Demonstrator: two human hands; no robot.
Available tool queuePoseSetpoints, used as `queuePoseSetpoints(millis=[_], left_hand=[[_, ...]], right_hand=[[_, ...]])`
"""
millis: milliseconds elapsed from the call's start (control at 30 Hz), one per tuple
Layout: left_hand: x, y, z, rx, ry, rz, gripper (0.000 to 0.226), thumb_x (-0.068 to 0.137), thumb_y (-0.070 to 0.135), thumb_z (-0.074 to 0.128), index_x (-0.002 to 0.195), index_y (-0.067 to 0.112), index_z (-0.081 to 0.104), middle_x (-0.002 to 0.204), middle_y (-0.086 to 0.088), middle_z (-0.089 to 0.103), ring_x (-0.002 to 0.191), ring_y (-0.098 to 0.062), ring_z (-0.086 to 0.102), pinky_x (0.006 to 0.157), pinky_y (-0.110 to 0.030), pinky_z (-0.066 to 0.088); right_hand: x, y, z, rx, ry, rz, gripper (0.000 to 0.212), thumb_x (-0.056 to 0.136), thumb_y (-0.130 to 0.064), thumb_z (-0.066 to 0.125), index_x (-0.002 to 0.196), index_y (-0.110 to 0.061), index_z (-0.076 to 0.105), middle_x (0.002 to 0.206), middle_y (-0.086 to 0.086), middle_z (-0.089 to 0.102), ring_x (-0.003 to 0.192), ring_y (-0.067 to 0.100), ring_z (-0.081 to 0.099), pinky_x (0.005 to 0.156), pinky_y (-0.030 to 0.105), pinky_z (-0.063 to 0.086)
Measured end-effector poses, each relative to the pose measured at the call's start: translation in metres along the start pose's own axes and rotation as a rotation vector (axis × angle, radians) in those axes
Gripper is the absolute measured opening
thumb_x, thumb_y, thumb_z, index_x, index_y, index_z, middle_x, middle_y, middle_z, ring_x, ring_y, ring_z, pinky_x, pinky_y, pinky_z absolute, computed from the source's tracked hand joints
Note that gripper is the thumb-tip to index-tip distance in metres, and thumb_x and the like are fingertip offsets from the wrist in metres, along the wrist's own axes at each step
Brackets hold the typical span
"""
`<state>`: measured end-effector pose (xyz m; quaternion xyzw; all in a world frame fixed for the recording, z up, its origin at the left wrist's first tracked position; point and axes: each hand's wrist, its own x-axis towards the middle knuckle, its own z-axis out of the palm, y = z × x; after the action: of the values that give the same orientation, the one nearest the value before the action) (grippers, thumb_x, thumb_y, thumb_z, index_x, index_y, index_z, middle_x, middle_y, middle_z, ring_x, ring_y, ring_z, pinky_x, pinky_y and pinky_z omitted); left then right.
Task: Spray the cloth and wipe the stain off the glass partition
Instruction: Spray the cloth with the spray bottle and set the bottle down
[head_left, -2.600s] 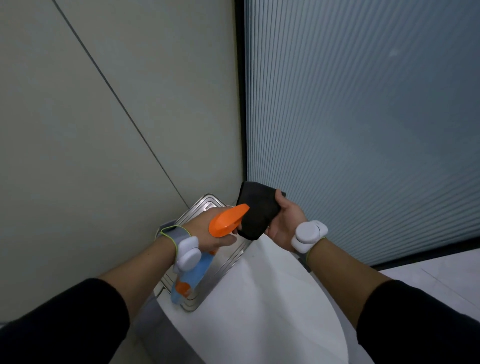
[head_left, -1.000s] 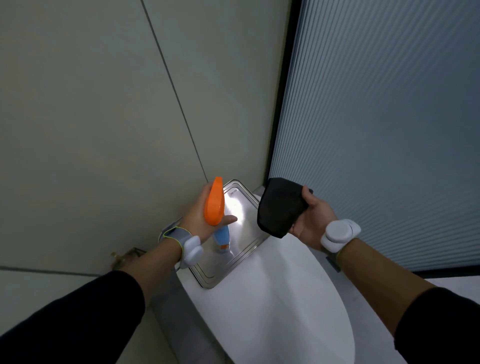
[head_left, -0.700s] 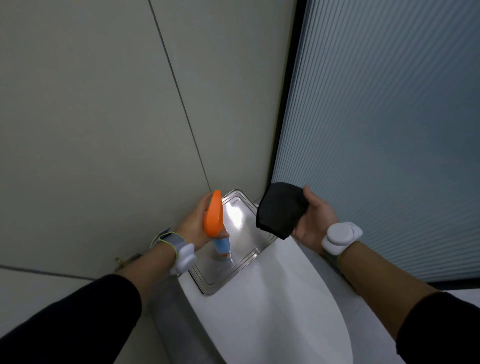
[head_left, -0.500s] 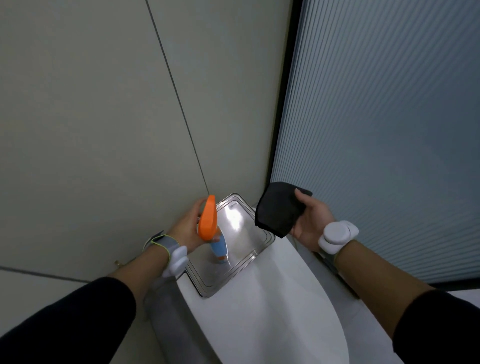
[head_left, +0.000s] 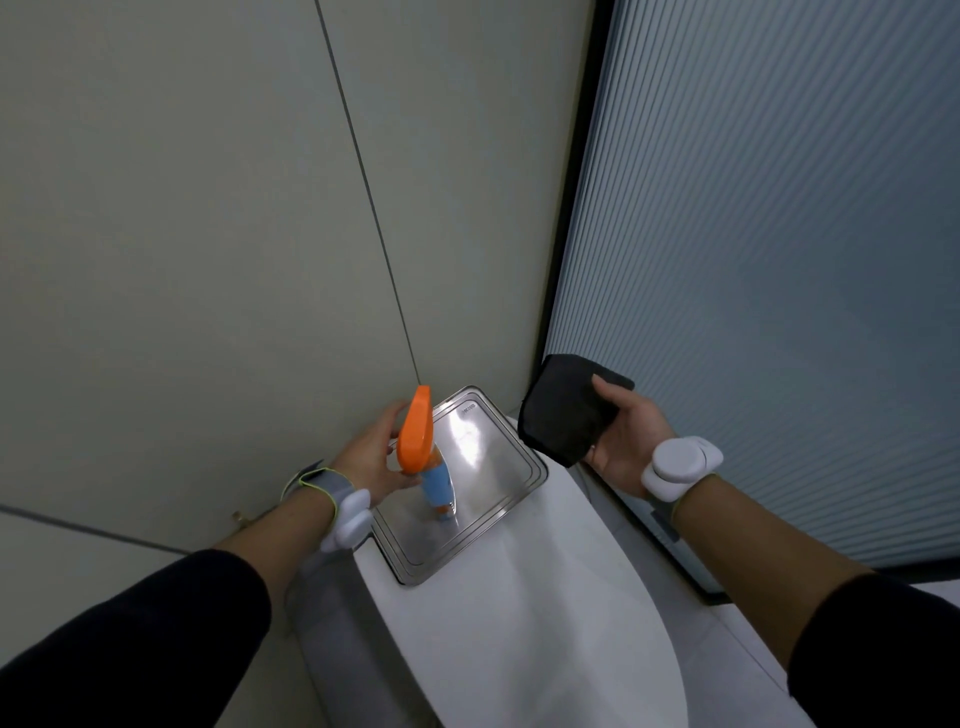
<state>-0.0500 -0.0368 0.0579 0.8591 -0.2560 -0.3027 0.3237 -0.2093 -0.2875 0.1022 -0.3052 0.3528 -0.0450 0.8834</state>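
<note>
A spray bottle (head_left: 417, 441) with an orange trigger head and a blue body stands upright on the steel plate (head_left: 493, 486). My left hand (head_left: 370, 457) is right behind it, fingers spread loosely, the thumb still touching its neck. Held up to the right of the bottle, my right hand (head_left: 626, 441) grips a folded black cloth (head_left: 563, 408) close to the ribbed glass partition (head_left: 779, 260). No stain stands out on the part of the glass in view.
The steel plate is set into the top of a white rounded fixture (head_left: 519, 634) in the corner. A beige panelled wall (head_left: 208, 208) rises on the left. A black frame strip (head_left: 576, 208) separates the wall from the glass.
My left hand swung the bottle away from the cloth, lowered it upright onto the steel plate, and its fingers have loosened. My right hand kept hold of the cloth and barely moved.
</note>
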Motion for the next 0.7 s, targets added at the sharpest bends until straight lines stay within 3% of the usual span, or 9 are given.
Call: queuePoseSetpoints(millis=[133,333,400,500,700], left_hand=[[0.002,-0.005,-0.007,0.143,-0.027,-0.041,0.1,0.072,0.0,0.078,0.151,0.016,0.019,0.13,-0.019,0.053,0.119,-0.035,0.056,0.099,-0.045,0.047],[0.013,0.015,-0.045,0.286,0.049,-0.128,0.069,0.09,-0.006,0.045,0.152,0.013,0.02,0.144,-0.026,0.042,0.131,-0.038,0.044,0.099,-0.036,0.039],[0.018,0.035,-0.066,0.283,0.114,-0.12,0.062,0.094,0.0,0.043,0.151,0.012,0.023,0.142,-0.025,0.044,0.127,-0.039,0.047,0.094,-0.034,0.039],[0.025,0.079,-0.091,0.25,0.204,-0.073,0.051,0.099,0.008,0.037,0.149,0.012,0.03,0.141,-0.023,0.047,0.125,-0.04,0.048,0.094,-0.036,0.041],[0.033,0.206,-0.108,0.072,0.31,0.177,0.04,0.098,0.005,0.038,0.134,0.014,0.052,0.13,-0.017,0.059,0.118,-0.034,0.055,0.094,-0.034,0.043]], right_hand=[[-0.005,-0.002,0.006,0.02,-0.009,0.004,0.04,0.092,-0.023,0.053,0.131,-0.013,0.054,0.129,0.01,0.061,0.111,0.029,0.062,0.069,0.036,0.061],[-0.019,-0.026,0.017,0.038,-0.038,-0.041,0.035,0.094,-0.02,0.05,0.128,-0.012,0.055,0.129,0.012,0.061,0.116,0.032,0.058,0.094,0.043,0.049],[-0.029,-0.041,0.024,0.055,-0.054,-0.067,0.028,0.095,-0.018,0.048,0.12,-0.012,0.06,0.125,0.012,0.062,0.113,0.031,0.059,0.092,0.043,0.049],[-0.047,-0.068,0.034,0.057,-0.067,-0.121,0.027,0.097,-0.015,0.046,0.119,-0.01,0.06,0.125,0.013,0.061,0.111,0.029,0.06,0.083,0.039,0.051],[-0.103,-0.14,0.044,0.028,-0.075,-0.293,0.038,0.098,-0.012,0.045,0.136,-0.005,0.048,0.138,0.015,0.052,0.125,0.031,0.05,0.092,0.038,0.047]])
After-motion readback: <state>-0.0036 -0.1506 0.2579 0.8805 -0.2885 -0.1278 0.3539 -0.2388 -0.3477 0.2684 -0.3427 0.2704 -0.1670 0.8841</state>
